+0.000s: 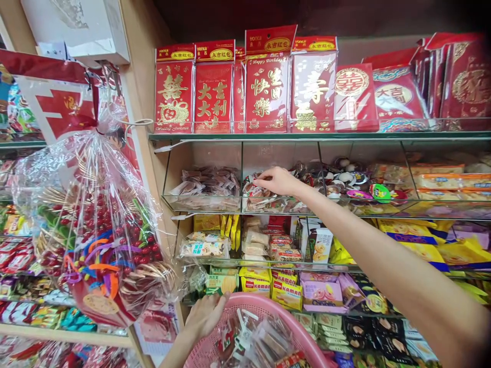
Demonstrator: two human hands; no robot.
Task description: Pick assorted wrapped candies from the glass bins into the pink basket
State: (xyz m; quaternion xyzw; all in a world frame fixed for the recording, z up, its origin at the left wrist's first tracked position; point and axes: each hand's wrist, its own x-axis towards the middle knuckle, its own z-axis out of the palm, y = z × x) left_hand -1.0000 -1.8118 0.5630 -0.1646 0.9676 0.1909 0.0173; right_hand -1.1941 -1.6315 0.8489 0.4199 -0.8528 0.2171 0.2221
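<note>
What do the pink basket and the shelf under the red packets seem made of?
The pink basket looks like smooth, satiny plastic, judging by its perforated wall. The shelf seems glossy glass, given its greenish edge, though acrylic is possible.

Wood post (141,61), glass shelves (307,136) with clear dividers (242,174), dark recess (207,15) above; shelves brightly lit.

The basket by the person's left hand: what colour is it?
The basket is pink, seen best in the head view.
</note>
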